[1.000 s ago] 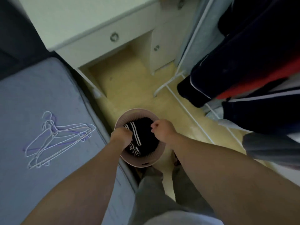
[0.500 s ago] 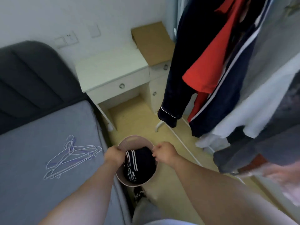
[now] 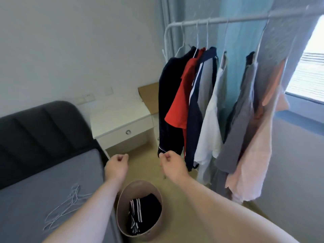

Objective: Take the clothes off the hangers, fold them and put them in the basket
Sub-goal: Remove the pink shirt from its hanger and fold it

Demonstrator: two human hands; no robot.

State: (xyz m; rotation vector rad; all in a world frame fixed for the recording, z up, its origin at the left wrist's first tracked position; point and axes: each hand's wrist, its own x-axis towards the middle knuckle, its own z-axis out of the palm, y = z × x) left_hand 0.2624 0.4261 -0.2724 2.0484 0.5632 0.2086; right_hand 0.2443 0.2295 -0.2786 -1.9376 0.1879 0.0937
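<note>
Basket [image 3: 130, 191]: at 6 o'clock, on the floor just beside the bed edge, round and tan.
Striped garment [image 3: 146, 213]: folded, black with white stripes, lying inside the basket; room left above it.
Hangers [image 3: 67, 206]: a loose pile of bare wire ones at 8 o'clock on the bed [image 3: 35, 181].
Left hand [image 3: 116, 164]: raised at 11 o'clock above the basket, fingers curled into a fist, nothing in it.
Right hand [image 3: 171, 163]: at 12 o'clock, fingers curled too, nothing seen in it; it sits in front of the navy cuff, contact cannot be told.
Navy garment [image 3: 168, 102]: nearest piece, first on the rack [image 3: 228, 19] at 1 o'clock; red [image 3: 178, 109], white [image 3: 210, 123], grey [image 3: 240, 130] and pink [image 3: 254, 158] pieces hang beyond it.
Tabletop [image 3: 119, 116]: white bedside unit at 12 o'clock, behind the hands.
Step, judged: fetch the next hung piece, likely the navy one.
How to do it well: lift the hook clear of the rail with one hand, support the cloth with the other, ease the hanger out through the neck, fold flat on the bed.
Writing: no readable brand, label or text anywhere.
</note>
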